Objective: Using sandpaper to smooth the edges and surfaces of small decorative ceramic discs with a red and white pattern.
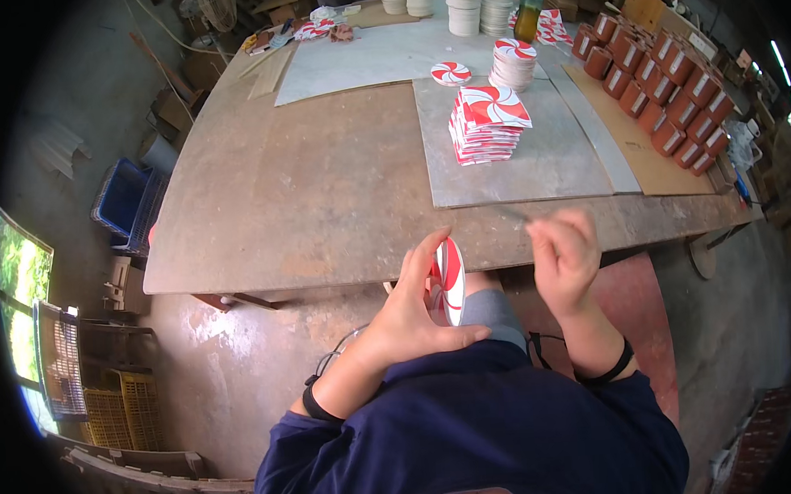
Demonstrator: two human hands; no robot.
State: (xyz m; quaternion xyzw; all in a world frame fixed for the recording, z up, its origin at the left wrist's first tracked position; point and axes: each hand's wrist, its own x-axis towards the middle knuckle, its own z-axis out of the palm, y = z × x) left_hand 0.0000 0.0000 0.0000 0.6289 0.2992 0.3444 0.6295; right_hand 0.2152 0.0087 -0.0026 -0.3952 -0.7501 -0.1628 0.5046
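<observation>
1. So the round red-and-white swirl-patterned disc (454, 281) was up on edge over the person's lap, right by the near edge of the brown wooden table (286, 199).
2. Left hand (416, 301) was clamped on it, fingers up top, thumb down low.
3. Right hand (564, 254) was off to the side, pinched on a thin dark stick-like thing (509, 212), too blurry to make out properly.
4. Past the hands, a stack of square red-and-white swirl sheets (490, 135) sat on a flat grey board (562, 174).
5. Behind that: a pile of round swirl discs (513, 69).
6. Reddish-brown cylinders (656, 90) were heaped over right.
</observation>
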